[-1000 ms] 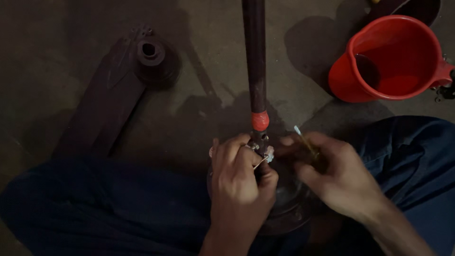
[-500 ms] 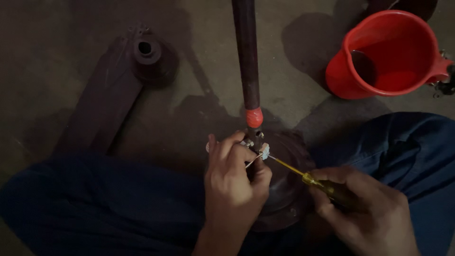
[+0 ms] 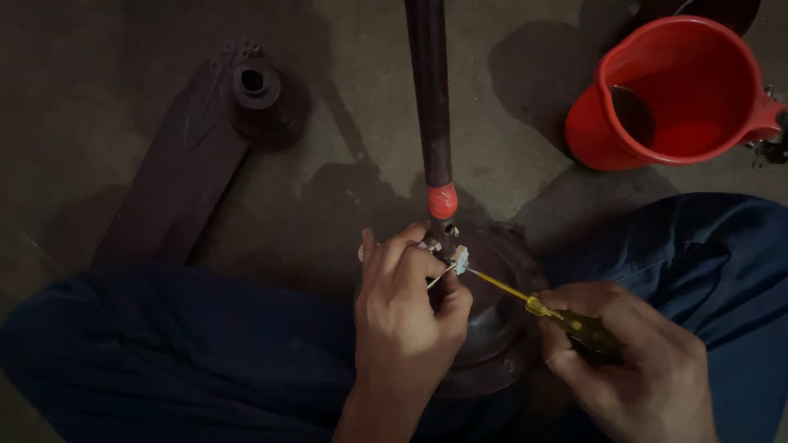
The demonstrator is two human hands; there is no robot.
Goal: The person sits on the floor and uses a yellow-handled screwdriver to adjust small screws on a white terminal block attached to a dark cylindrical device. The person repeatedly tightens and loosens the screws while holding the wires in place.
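A dark round motor housing (image 3: 492,328) lies between my knees, with a long dark rod (image 3: 428,90) rising from it and a red tape band (image 3: 442,201) near its base. My left hand (image 3: 406,308) pinches a small white connector block (image 3: 458,261) and thin wires at the foot of the rod. My right hand (image 3: 632,369) grips a yellow-handled screwdriver (image 3: 538,305). Its thin shaft points left, and the tip touches the white block.
A red plastic jug (image 3: 669,90) with dark liquid stands at the upper right on the concrete floor. A long dark blade with a round hub (image 3: 254,82) lies at the upper left. My blue trouser legs (image 3: 164,353) frame the work.
My right hand drew back from the connector to the lower right, exposing the screwdriver shaft, and now holds the tip against the white block. My left hand stays on the connector.
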